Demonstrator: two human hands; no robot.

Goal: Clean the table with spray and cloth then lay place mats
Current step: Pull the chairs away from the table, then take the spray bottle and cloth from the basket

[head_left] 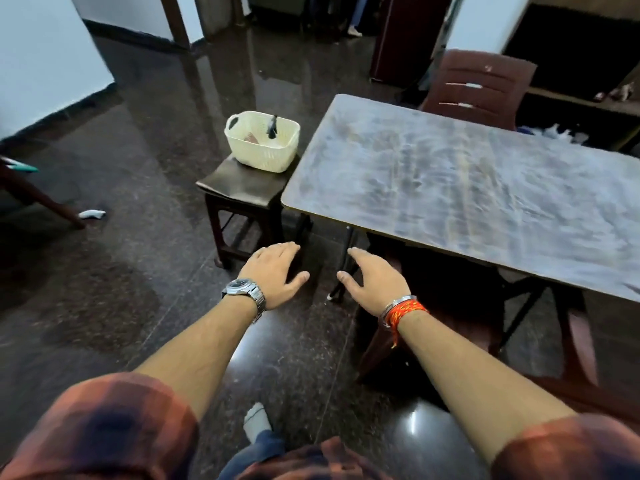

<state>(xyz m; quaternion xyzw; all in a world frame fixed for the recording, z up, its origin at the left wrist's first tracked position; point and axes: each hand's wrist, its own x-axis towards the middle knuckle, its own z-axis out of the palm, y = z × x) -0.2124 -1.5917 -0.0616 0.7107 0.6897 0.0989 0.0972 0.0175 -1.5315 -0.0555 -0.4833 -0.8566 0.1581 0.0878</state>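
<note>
Dark polished floor surrounds the smeared table point(467, 188). I judge the cream basket point(262, 142) on the stool point(239, 187) beside its corner keeps the cleaning kit within reach; a dark nozzle pokes out. Both my left hand point(273, 271) and right hand point(374, 280) hang empty, fingers spread, well short of it.

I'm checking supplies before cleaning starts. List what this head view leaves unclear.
- Basket contents: wall hides all but a dark nozzle-like top and something reddish.
- Table: right end cut off by frame edge.
- Cloth and mats: none identifiable.
- Shelf items: too small, blurred.
</note>
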